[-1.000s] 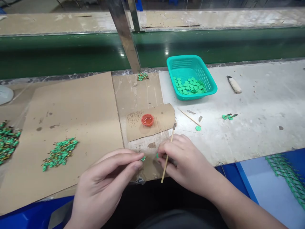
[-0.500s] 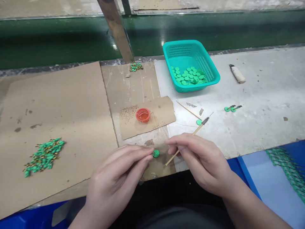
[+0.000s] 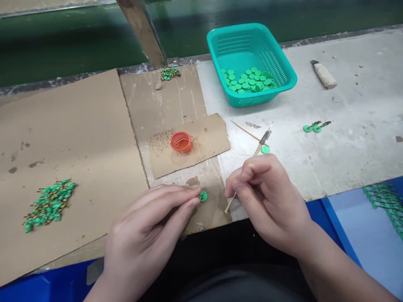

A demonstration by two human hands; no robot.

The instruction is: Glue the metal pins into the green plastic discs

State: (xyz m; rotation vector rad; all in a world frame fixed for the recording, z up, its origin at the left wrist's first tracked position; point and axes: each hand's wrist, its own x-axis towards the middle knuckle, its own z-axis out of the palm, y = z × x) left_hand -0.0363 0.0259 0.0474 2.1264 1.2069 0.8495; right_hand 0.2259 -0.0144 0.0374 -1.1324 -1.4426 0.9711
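Between its thumb and fingertips, my left hand [image 3: 147,230] pinches a small dark piece, mostly hidden, with a round green disc [image 3: 204,196] like a button at its end. To the right, my right hand [image 3: 272,201] is closed around a thin wooden stick with a needle-like tip [image 3: 263,139], which points up and away. The stick's blunt lower end shows below the fingers. Just beyond my right hand lies a loose green disc [image 3: 265,149] with small holes. Farther forward, a small red cup [image 3: 189,146] holds liquid on a cardboard piece [image 3: 208,142].
A teal basket [image 3: 252,100] of green discs stands at the back. Piles of green-and-brown pieces [image 3: 52,201] lie on the left cardboard [image 3: 78,126] and near the post [image 3: 143,33]. To the right are two similar pieces [image 3: 316,127] and a wrapped blade [image 3: 325,76].
My right hand has turned, its fingers curling more, and the needle-tipped stick now points more steeply forward. My left hand keeps its pinch. The whole view has shifted slightly.
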